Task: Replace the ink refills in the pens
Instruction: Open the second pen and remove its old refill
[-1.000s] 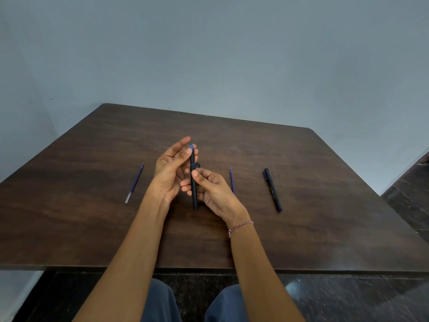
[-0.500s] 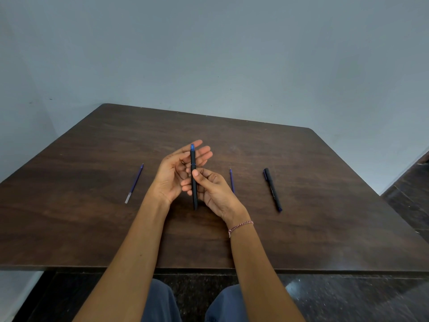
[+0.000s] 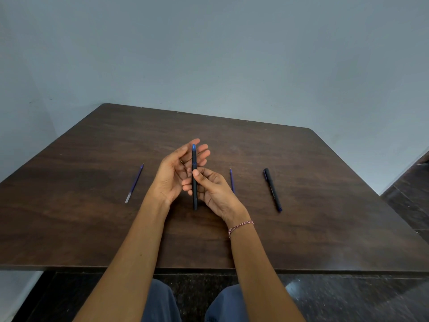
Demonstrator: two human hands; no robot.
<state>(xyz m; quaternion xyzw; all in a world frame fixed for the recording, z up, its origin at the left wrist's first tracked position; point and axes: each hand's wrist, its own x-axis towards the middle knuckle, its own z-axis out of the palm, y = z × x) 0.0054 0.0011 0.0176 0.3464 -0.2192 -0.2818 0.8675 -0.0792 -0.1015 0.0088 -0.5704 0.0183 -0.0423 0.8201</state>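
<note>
Head view, what I see. Item: black pen (image 3: pixel 194 180) with a blue end, upright over the middle of the table (image 3: pixel 325 205). Right hand (image 3: pixel 214 189): grip closed on the pen's middle, thumb across the barrel. Left hand (image 3: pixel 176 173): open, fingers spread behind the pen's upper part; I cannot tell if they touch it. Item: blue refill (image 3: pixel 135 182) lying on the left. Item: second refill (image 3: pixel 232 181) just beside the right hand. Item: second black pen (image 3: pixel 272 189) further right, lying flat.

Bare plain room w/ dark wood table (image 3: pixel 301 228), blank wall (image 3: pixel 232 54), tiled floor (image 3: pixel 348 298)
</note>
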